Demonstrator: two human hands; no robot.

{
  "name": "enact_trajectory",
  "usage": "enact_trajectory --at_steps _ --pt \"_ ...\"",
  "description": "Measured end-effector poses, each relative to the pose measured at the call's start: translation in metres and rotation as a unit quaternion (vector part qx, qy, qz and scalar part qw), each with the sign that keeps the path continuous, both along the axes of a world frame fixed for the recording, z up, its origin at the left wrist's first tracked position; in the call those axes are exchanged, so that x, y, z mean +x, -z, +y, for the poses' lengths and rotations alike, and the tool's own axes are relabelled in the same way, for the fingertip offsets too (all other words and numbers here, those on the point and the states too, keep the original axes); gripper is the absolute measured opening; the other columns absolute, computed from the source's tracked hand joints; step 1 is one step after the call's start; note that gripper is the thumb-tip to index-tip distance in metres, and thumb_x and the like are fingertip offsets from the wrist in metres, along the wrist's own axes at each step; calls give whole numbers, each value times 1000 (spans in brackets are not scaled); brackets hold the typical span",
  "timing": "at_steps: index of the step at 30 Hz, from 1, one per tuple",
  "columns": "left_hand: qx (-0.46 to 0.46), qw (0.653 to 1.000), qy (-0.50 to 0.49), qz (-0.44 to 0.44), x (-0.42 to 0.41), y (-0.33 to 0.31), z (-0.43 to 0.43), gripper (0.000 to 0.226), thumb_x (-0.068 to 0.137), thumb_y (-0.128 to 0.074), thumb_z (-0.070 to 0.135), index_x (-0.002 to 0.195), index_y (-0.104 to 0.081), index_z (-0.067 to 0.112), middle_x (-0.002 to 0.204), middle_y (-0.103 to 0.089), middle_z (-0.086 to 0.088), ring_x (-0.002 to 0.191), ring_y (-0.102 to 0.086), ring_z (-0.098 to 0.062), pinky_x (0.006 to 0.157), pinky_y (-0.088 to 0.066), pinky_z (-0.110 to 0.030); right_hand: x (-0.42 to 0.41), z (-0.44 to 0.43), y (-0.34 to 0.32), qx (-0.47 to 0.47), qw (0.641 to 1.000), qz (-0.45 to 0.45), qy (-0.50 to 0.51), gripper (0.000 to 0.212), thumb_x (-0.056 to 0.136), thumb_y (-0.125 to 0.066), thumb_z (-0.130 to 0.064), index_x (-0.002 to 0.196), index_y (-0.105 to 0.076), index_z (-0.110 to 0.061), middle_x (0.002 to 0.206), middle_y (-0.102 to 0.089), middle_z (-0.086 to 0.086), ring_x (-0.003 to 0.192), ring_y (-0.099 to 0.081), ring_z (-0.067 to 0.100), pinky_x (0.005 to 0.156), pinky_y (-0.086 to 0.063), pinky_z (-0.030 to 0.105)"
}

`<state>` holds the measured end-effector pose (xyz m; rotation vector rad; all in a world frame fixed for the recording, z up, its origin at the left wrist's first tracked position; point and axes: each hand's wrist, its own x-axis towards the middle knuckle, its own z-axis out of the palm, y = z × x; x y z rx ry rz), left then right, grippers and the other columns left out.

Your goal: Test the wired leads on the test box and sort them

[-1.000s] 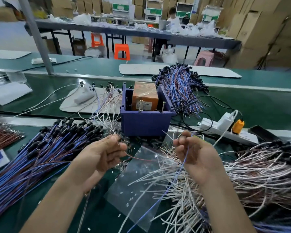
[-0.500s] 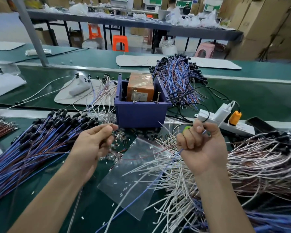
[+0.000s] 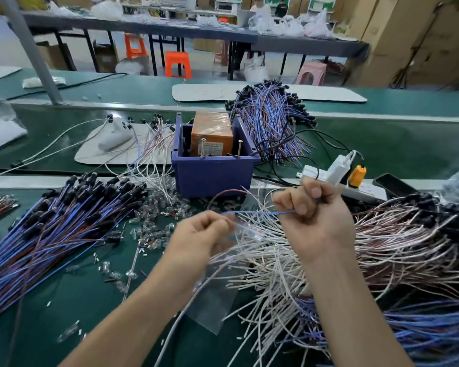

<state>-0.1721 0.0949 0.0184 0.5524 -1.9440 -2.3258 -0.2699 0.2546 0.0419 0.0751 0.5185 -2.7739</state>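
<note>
left hand and right hand each pinch blue lead with curled fingers, stretched between them, near purple test box on counter.

a left hand and a right hand hold one blue wire stretched between them above a green table. behind them stands a purple box; a pile of blue wires lies left, a heap of white wires right.

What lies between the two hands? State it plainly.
In the head view, a thin blue lead stretches from the left hand to the right hand, both gripping it, above loose white leads.
</note>
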Motion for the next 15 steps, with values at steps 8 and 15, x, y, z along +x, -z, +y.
enact_trajectory --at_steps 8,15 --pt "145 970 -168 102 0 -3 -18 32 103 -55 13 80 -77 20 99 -80 -4 82 -70 -13 69 -48 -25 29 -13 18 266 950 53 -152 24 88 -48 -14 69 -61 -9 49 -23 -2 43 -21 15 45 -25 27" --pt "19 961 -235 147 5 11 -8 34 97 -63 1 75 -81 20 76 -77 -8 69 -70 -13 69 -59 -20 36 -28 19 558 778 151 -245 23 97 -49 -4 84 -68 -3 50 -46 5 37 -28 11 37 -20 19"
